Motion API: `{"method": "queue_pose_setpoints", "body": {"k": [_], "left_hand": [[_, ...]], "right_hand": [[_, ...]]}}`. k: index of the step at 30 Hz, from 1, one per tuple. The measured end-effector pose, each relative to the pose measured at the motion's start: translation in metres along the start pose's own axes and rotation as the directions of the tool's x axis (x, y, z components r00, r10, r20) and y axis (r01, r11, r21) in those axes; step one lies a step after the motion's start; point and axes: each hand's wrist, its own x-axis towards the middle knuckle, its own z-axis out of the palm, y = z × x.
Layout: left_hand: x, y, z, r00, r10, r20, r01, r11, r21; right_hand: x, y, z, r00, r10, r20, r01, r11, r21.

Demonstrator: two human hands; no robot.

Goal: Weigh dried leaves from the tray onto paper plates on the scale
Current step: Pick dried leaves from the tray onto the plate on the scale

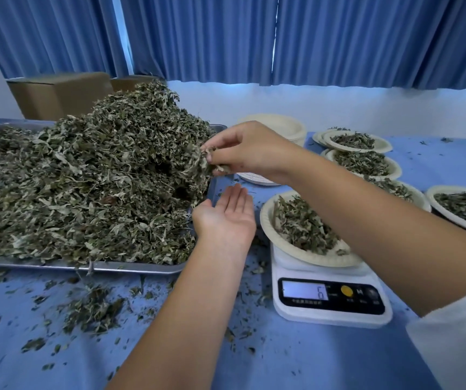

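My right hand [250, 149] pinches a tuft of leaves [85, 175] at the heap's edge on the tray [130, 266]. My left hand [227, 213] lies palm up just below. A filled plate [268, 218] sits on the scale [330, 301].

tray [130, 267] cut off left, scale [331, 313] reading unclear

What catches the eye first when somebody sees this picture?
The huge heap of dried leaves on the metal tray at the left dominates. At its right edge the right hand pinches a tuft above the open, palm-up left hand. Right of them, a leaf-filled paper plate sits on the white scale.
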Motion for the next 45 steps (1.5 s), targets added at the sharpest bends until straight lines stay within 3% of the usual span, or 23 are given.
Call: {"method": "queue_pose_setpoints", "body": {"k": [6, 13, 19, 26, 36, 45], "left_hand": [[-0.004, -0.001, 0.002, 1.0, 0.026, -0.001, -0.026, 0.998, 0.051], [-0.01, -0.005, 0.001, 0.998, 0.063, -0.003, -0.063, 0.993, 0.103], [-0.011, -0.009, 0.0, 0.998, 0.069, 0.005, -0.069, 0.988, 0.138], [-0.01, -0.01, -0.001, 0.996, 0.09, 0.001, -0.089, 0.983, 0.16], [-0.007, -0.012, -0.002, 0.995, 0.097, 0.007, -0.097, 0.979, 0.18], [-0.006, -0.012, -0.003, 0.995, 0.1, 0.007, -0.099, 0.977, 0.191]], "right_hand": [[-0.051, 0.006, -0.048, 0.993, 0.012, -0.121, -0.021, 0.997, -0.073], [-0.099, 0.007, -0.088, 0.995, 0.077, -0.056, -0.091, 0.94, -0.329], [-0.109, 0.005, -0.097, 0.992, 0.126, -0.002, -0.096, 0.743, -0.662], [-0.113, 0.005, -0.098, 0.96, 0.267, 0.079, -0.101, 0.6, -0.793], [-0.115, 0.0, -0.111, 0.997, 0.068, -0.049, -0.082, 0.697, -0.712], [-0.115, -0.002, -0.09, 0.994, 0.061, 0.09, 0.015, 0.746, -0.666]]}}
